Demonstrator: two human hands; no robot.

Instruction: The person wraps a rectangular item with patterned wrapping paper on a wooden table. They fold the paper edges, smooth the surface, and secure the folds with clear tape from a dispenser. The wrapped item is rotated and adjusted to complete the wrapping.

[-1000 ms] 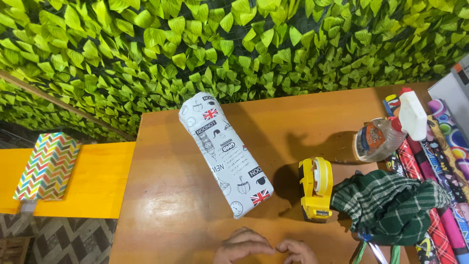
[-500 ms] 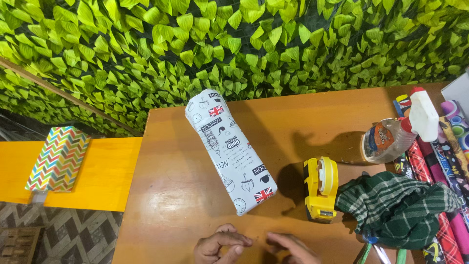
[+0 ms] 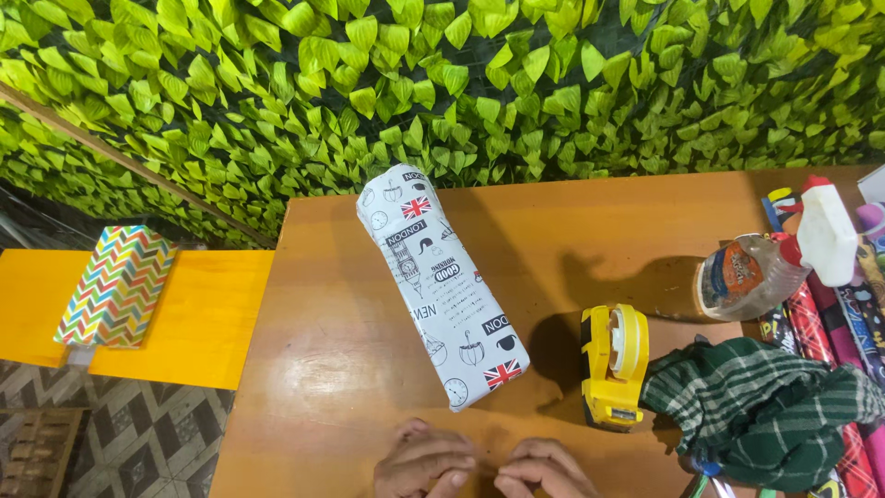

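A: So, where are the 2 hands?

B: Both sit at the near edge of the brown wooden table. The left hand and the right hand rest side by side, fingertips nearly meeting, fingers curled down toward the tabletop. Whether they pinch anything between them I cannot tell; nothing shows in either grip.

A: And the wrapped parcel?

B: The wrapped box, in white paper printed with flags, clocks and umbrellas, lies flat and slanted on the table, its near corner just beyond the left hand, not touching it.

A: What else is close?

B: A yellow tape dispenser stands just right of the box, beyond the right hand. Further right lie a green checked cloth, a spray bottle on its side, and rolls of wrapping paper. A zigzag-patterned box sits on the yellow bench to the left, well apart. A leafy green wall runs behind.
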